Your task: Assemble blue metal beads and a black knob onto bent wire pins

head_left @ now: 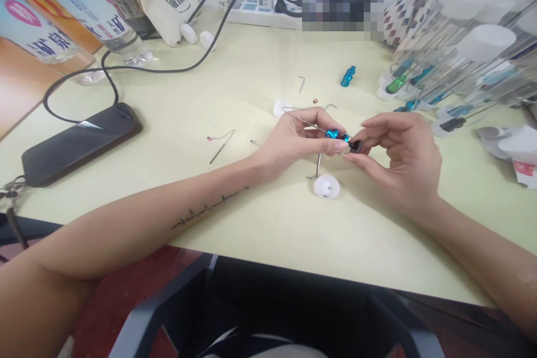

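My left hand pinches a small blue metal handle with a thin wire shaft running up and left from it. My right hand meets it from the right, fingertips closed on a small black cap at the handle's end. Both hands hover just above the pale yellow table. Under them lie a white round cap and a short bent metal pin.
A black phone with a black cable lies at the left. A bent wire, small hex keys and a loose blue handle lie scattered. Clear tubes with white caps crowd the right; water bottles stand far left.
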Action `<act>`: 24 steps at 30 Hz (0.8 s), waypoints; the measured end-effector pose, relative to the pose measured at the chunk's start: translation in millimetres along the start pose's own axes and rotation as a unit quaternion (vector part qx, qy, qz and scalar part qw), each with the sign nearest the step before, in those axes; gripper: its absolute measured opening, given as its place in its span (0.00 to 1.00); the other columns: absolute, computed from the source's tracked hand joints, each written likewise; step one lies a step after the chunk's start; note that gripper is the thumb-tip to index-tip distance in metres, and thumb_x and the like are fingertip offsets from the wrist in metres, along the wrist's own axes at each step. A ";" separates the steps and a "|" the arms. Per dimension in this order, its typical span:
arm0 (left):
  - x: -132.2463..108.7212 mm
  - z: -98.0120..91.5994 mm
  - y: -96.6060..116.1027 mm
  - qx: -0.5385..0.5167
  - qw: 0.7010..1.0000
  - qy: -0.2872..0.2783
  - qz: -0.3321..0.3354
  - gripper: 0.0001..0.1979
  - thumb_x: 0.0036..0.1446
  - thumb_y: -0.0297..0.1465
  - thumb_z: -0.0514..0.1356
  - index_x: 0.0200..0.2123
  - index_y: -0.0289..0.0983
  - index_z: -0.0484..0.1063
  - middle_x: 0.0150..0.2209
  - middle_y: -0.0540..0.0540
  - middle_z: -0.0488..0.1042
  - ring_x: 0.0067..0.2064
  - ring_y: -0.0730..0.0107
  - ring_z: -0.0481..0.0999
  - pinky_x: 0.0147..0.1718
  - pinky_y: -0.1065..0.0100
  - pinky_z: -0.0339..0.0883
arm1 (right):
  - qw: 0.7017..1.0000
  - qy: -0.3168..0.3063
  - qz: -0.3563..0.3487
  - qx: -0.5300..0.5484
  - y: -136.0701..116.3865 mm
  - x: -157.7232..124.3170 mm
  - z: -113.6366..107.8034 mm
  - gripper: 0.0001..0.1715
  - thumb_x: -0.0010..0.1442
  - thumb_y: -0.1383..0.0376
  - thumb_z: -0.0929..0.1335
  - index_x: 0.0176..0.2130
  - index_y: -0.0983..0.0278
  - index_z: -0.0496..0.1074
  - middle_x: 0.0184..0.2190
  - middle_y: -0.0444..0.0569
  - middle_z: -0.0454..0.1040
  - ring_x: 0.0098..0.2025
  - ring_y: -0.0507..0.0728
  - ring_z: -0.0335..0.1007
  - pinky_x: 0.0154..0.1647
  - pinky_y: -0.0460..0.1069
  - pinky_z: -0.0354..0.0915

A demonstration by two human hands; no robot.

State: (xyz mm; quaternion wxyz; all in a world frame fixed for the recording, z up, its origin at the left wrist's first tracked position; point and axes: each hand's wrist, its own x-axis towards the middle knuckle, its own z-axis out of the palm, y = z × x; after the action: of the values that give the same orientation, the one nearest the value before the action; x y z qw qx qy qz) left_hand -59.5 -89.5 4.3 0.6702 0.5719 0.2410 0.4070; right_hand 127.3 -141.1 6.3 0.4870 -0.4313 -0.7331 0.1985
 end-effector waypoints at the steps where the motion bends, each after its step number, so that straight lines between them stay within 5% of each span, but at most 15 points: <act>1: 0.0 -0.1 0.1 -0.003 1.000 -0.002 -0.002 0.12 0.42 0.30 0.71 0.29 0.34 0.73 0.33 0.50 0.73 0.34 0.78 0.73 0.34 0.72 0.71 | 1.000 -0.006 0.005 -0.003 0.2 -0.3 -0.6 0.24 0.53 0.65 0.74 0.47 0.54 0.66 0.33 0.43 0.71 0.35 0.55 0.72 0.33 0.50 0.70; 10: 0.6 0.3 0.7 -0.015 1.000 -0.004 -0.013 0.13 0.41 0.30 0.71 0.30 0.34 0.73 0.32 0.50 0.74 0.34 0.76 0.73 0.35 0.71 0.71 | 0.996 -0.052 0.067 0.003 1.6 -3.5 -5.0 0.16 0.62 0.57 0.66 0.50 0.56 0.65 0.32 0.44 0.75 0.31 0.54 0.73 0.30 0.49 0.70; 15: 1.7 -1.0 -0.2 -0.027 0.999 0.016 -0.016 0.12 0.42 0.31 0.71 0.30 0.35 0.73 0.31 0.51 0.73 0.34 0.77 0.72 0.35 0.70 0.69 | 0.993 -0.089 0.076 -0.029 1.4 -0.7 -5.5 0.11 0.64 0.56 0.63 0.42 0.58 0.71 0.29 0.44 0.75 0.29 0.53 0.73 0.30 0.48 0.69; 24: 1.7 -1.8 -0.4 -0.026 0.999 0.007 -0.020 0.12 0.42 0.31 0.71 0.30 0.35 0.73 0.32 0.51 0.73 0.35 0.76 0.73 0.35 0.70 0.69 | 0.996 -0.027 0.013 -0.090 -0.7 0.5 -1.6 0.10 0.55 0.65 0.71 0.39 0.58 0.69 0.31 0.43 0.74 0.31 0.53 0.71 0.31 0.48 0.68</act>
State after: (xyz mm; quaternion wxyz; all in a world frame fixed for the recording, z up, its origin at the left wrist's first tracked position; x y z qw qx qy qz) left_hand -59.9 -87.1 3.8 0.6913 0.5463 0.2467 0.4035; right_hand 128.3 -141.3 7.7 0.4241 -0.4772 -0.7551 0.1493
